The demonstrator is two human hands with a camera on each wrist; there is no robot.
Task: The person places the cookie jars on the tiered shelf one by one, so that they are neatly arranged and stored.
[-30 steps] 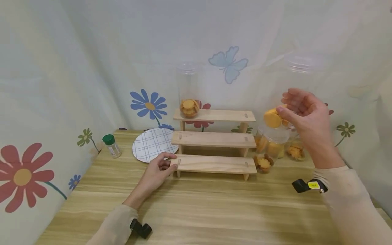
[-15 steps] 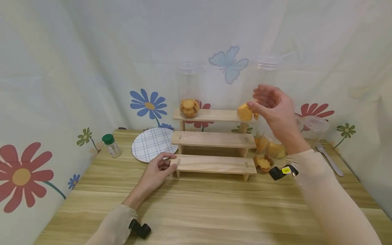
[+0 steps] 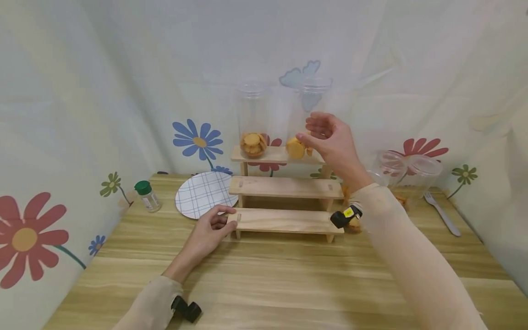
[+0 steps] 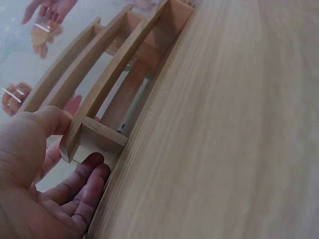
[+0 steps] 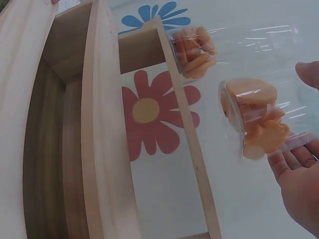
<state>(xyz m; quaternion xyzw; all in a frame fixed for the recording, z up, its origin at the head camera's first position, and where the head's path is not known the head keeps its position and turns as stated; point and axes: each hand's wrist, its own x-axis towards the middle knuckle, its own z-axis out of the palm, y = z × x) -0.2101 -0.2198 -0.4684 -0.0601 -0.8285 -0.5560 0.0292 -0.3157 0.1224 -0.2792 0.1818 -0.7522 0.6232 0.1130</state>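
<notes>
My right hand (image 3: 333, 141) grips a tall clear jar (image 3: 301, 120) with yellow-orange cookies in its bottom. The jar is slightly tilted in the head view. A gap shows between its base and the top board in the right wrist view. A similar jar of cookies (image 3: 252, 126) stands on the left part of that board. The three-step wooden rack (image 3: 284, 187) stands on the table. My left hand (image 3: 209, 230) holds the left end of its lowest board, between thumb and fingers, as the left wrist view (image 4: 65, 174) shows.
More clear jars (image 3: 422, 169) stand right of the rack, partly hidden by my right arm. A fork (image 3: 443, 214) lies at the far right. On the left are a checked plate (image 3: 204, 195) and a green-capped shaker (image 3: 147, 196). A flowered curtain hangs behind.
My right hand has carried its jar leftward from over the jars at the right to over the top board. The left hand stays on the rack's lowest board.
</notes>
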